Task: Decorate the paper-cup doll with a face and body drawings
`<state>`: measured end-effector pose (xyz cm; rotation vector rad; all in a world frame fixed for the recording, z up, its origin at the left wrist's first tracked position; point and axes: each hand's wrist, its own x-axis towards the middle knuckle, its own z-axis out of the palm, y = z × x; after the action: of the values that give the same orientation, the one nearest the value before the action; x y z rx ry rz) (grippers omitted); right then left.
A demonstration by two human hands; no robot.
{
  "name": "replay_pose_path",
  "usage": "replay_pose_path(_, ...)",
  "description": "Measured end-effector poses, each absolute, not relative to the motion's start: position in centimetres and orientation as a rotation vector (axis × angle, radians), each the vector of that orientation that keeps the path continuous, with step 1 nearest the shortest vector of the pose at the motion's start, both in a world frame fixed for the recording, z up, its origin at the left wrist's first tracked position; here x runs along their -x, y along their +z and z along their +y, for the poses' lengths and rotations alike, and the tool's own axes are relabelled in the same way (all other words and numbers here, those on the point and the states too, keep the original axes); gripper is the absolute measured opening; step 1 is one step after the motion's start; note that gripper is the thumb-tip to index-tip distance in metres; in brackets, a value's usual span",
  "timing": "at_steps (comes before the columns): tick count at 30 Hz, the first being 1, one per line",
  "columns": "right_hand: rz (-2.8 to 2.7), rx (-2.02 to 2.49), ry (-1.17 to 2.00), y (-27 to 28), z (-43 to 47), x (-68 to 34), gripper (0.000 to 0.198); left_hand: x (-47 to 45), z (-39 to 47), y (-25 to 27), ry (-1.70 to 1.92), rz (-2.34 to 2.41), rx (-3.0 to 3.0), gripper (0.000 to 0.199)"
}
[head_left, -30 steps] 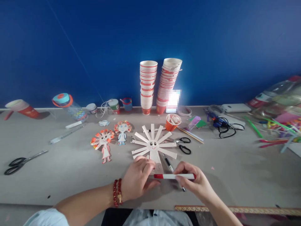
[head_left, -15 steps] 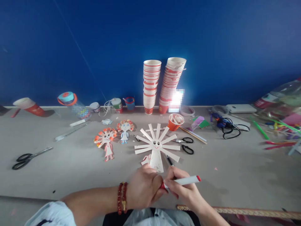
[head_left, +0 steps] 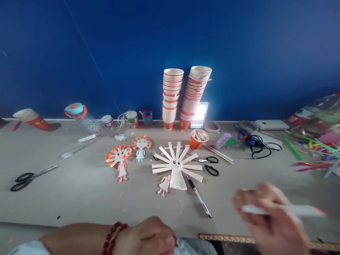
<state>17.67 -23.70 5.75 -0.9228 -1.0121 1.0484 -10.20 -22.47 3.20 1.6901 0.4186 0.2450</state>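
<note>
My right hand (head_left: 271, 216), smeared by motion, grips a white marker (head_left: 305, 210) with a red end, out over the table's right front. Low at the front edge my left hand (head_left: 150, 235) is closed, and a bit of red, which looks like the marker's cap (head_left: 175, 241), shows at its fingertips. Between and beyond the hands lies a white paper figure (head_left: 177, 179) with a smiling face and spread strips around its head. A small paper dress cutout (head_left: 164, 185) lies against its left side. A black-and-clear pen (head_left: 199, 196) rests to its right.
Two finished-looking paper dolls (head_left: 122, 170) lie left of the figure. Black-handled scissors (head_left: 211, 170) lie on its right, another pair (head_left: 23, 180) at far left. Tall paper cup stacks (head_left: 171, 99) stand by the blue wall, near an orange cup of scraps (head_left: 198, 141).
The hands have drawn apart: my right hand swung right with the marker, my left moved down and left. Red at the marker's near end now shows at my left fingertips. The pen is uncovered.
</note>
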Motion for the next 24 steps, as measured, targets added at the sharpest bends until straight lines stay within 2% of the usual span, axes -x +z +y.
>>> replay_pose_path(2, -0.994, 1.032, 0.875, 5.6, -23.2, -19.5, 0.033, 11.5, -21.9, 2.4, 0.520, 0.598, -2.041, 0.055)
replay_pose_path(5, -1.239, 1.239, 1.007, 3.4, -22.2, -19.5, 0.010, 11.8, -19.9, 1.6, 0.685, 0.766, -2.449, 0.037)
replay_pose_path(7, -1.540, 1.264, 1.001, 1.6, -21.1, -18.0, 0.018, 11.0, -18.6, 1.1, 0.707, 0.775, -2.587, 0.030)
replay_pose_path(10, -1.866, 1.245, 0.809, -0.1, -19.5, -15.6, 0.023, 9.2, -17.9, -0.1, 0.696, 0.798, -2.742, 0.024)
replay_pose_path(14, -2.154, 1.172, 0.524, -1.2, -18.6, -14.7, 0.025, 8.1, -18.9, -2.2, 0.545, 0.789, -2.848, 0.027)
replay_pose_path(18, -2.277, 1.195, 0.340, -2.2, -18.9, -15.4, 0.029, 8.0, -19.8, -3.4, 0.437, 0.824, -2.948, 0.030)
replay_pose_path(24, -2.267, 1.154, 0.287, -3.3, -18.9, -15.8, 0.031, 7.4, -20.1, -3.0, 0.354, 0.868, -3.012, 0.034)
